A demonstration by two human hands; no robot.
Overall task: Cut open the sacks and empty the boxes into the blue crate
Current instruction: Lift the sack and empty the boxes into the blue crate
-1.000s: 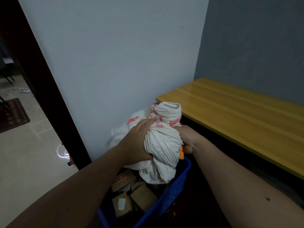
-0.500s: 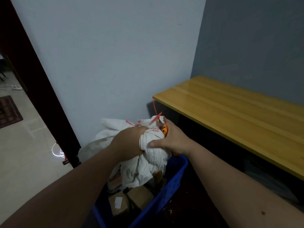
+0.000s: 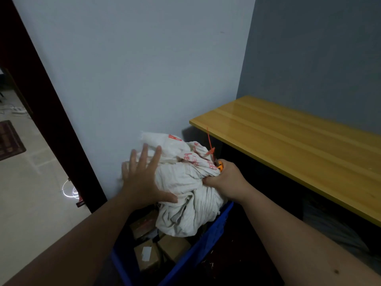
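Both hands are on the white sack (image 3: 185, 182). My left hand (image 3: 142, 178) lies flat on it with fingers spread. My right hand (image 3: 226, 180) pinches the bunched cloth and holds an orange cutter (image 3: 220, 164). This sack hangs over the blue crate (image 3: 208, 238), with cardboard boxes (image 3: 160, 248) inside, beside the yellow counter (image 3: 299, 145).

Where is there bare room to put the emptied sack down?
The yellow wooden bench top, right of the white sack, is bare. The blue crate is crowded with cardboard boxes under the sack.
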